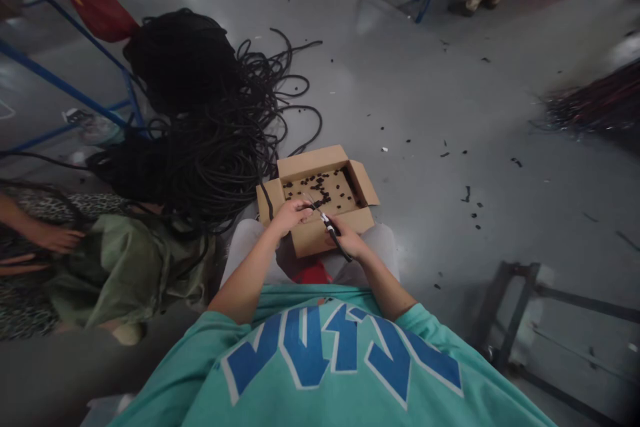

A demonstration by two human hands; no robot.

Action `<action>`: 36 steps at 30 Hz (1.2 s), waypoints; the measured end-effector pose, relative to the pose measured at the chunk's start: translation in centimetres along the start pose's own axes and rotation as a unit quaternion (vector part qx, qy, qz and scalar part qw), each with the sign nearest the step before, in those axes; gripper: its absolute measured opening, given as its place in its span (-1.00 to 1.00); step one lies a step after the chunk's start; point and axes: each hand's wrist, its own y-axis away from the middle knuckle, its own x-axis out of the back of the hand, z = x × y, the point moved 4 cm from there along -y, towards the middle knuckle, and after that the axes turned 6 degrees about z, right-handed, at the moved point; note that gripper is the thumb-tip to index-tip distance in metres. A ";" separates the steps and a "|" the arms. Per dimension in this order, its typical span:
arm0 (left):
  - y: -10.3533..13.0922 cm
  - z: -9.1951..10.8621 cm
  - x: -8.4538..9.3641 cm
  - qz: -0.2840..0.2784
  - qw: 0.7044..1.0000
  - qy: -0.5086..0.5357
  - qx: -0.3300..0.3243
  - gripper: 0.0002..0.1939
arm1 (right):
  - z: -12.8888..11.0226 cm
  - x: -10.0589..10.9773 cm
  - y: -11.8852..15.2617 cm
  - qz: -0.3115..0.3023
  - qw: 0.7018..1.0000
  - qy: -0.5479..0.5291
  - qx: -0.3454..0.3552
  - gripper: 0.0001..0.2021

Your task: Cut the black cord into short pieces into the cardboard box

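An open cardboard box [313,240] rests at my lap with many small black pieces [320,181] scattered on its bottom. Over the box's near left side, my left hand [293,215] is closed on a black cord [267,199], whose end points toward the blades. My right hand [347,238] is wrapped round black-handled scissors [327,223], to the right of my left hand. The scissor blades point up and left, close to the fingers of my left hand; whether they touch the cord is too small to tell.
A large tangled heap of black cord [215,140] lies on the floor at the left. Beside it sits another person, whose hand [60,238] shows. A dark metal frame [520,307] stands at the lower right.
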 end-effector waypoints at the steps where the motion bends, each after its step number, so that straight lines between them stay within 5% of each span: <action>1: 0.0 0.0 -0.1 -0.001 1.000 0.007 0.000 -0.74 | 0.1 0.0 0.0 0.003 1.000 0.004 -0.001 -0.36; 20: -1.4 -2.5 0.0 0.007 0.998 -0.058 0.012 -0.68 | 2.5 -0.2 -1.3 0.013 0.999 -0.032 0.023 -0.49; 28: -2.2 -1.3 0.5 -0.010 0.984 -0.175 -0.025 -0.76 | 2.9 -0.1 -1.6 0.015 1.000 0.001 0.015 -0.52; 36: -2.6 -1.5 0.4 -0.018 0.985 -0.171 -0.018 -0.77 | 3.0 0.1 -1.9 0.034 0.999 0.000 0.032 -0.55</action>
